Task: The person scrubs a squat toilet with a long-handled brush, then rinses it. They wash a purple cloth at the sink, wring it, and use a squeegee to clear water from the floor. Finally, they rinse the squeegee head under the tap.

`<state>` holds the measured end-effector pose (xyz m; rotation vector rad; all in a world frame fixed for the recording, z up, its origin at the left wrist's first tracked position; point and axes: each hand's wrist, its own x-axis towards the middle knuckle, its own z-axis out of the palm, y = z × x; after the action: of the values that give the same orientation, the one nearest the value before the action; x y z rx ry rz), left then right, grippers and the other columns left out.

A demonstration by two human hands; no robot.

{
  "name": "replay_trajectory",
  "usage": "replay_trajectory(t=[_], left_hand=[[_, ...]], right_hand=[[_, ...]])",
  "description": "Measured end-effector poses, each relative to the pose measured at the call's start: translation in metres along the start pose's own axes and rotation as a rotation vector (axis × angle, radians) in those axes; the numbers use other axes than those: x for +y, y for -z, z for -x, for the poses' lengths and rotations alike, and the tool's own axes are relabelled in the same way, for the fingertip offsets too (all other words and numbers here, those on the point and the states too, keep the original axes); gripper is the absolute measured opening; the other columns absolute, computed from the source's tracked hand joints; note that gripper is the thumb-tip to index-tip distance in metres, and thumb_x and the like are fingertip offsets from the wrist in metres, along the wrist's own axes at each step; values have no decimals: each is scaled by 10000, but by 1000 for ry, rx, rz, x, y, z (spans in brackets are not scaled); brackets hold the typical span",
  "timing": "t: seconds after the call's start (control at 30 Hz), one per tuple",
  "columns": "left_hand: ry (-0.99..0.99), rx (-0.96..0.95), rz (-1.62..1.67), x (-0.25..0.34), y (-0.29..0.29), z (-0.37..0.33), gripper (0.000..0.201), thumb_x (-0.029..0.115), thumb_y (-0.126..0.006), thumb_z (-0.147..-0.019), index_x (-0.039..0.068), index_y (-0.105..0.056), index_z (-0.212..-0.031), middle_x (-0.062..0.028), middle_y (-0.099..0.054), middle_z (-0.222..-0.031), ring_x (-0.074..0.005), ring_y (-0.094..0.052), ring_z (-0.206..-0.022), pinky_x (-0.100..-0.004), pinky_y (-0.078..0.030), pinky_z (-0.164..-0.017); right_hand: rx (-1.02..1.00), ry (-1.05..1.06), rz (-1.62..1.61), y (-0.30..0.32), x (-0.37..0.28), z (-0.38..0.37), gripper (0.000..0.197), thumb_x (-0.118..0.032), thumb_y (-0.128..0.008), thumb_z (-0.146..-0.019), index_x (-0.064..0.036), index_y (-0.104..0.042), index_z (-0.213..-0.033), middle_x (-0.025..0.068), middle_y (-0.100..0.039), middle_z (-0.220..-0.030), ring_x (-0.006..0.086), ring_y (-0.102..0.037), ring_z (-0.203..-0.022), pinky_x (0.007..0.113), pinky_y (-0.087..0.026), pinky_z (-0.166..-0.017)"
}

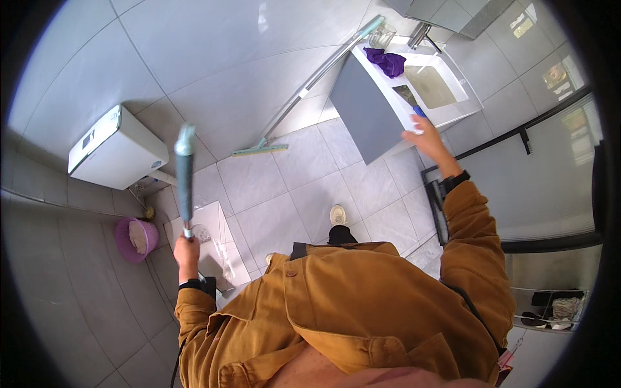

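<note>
My left hand (187, 253) is wrapped round the lower end of a stick-like tool (185, 184) with a thick grey-teal body and a pale mint tip. The tool points up and away in front of the white wall-side tank; its exact kind is unclear. My right hand (424, 139) is at the front edge of the white sink (453, 116), thumb and fingers apart. Close to its fingertips lies a scraper-like tool (406, 96) with a dark flat blade and a blue handle. Farther back on the sink rim is a crumpled purple cloth (386, 63).
A mint squeegee broom (259, 150) leans toward the sink. At left are a white tank (116, 150), a purple basket (152, 237) and a squat toilet pan (239, 262). A black-framed glass panel (537, 187) stands at right. Beside the cloth is a clear jar (383, 35).
</note>
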<state>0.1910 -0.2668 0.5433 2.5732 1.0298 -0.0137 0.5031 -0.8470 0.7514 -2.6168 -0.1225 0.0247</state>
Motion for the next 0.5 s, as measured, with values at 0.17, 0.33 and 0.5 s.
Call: replay_trajectory(t=[0.17, 0.33, 0.5], left_hand=[[87, 92, 111, 11, 20, 8, 202, 232, -608, -732, 54, -628, -825, -169, -631, -799, -349, -612, -785, -429, -474, -678], [150, 253, 296, 49, 34, 29, 118, 150, -578, -697, 68, -600, -779, -109, -592, -711, -272, -586, -679, -374, -462, -647], [216, 367, 295, 104, 46, 40, 117, 137, -575, -715, 61, -584, -803, -71, -577, -711, -201, -573, -679, -338, -462, -651]], right_hand=[[265, -55, 150, 82, 105, -98, 672, -253, -724, -705, 22, -457, -1256, 186, -561, -1141, 286, -563, -1019, 337, -441, -875], [117, -243, -333, 133, 159, -211, 651, -181, -684, -736, -37, -420, -1313, 129, -598, -1054, 210, -599, -884, 329, -496, -734], [212, -256, -549, 142, 216, -344, 658, -173, -663, -751, -84, -383, -1340, 76, -578, -999, 184, -578, -845, 314, -507, -661]])
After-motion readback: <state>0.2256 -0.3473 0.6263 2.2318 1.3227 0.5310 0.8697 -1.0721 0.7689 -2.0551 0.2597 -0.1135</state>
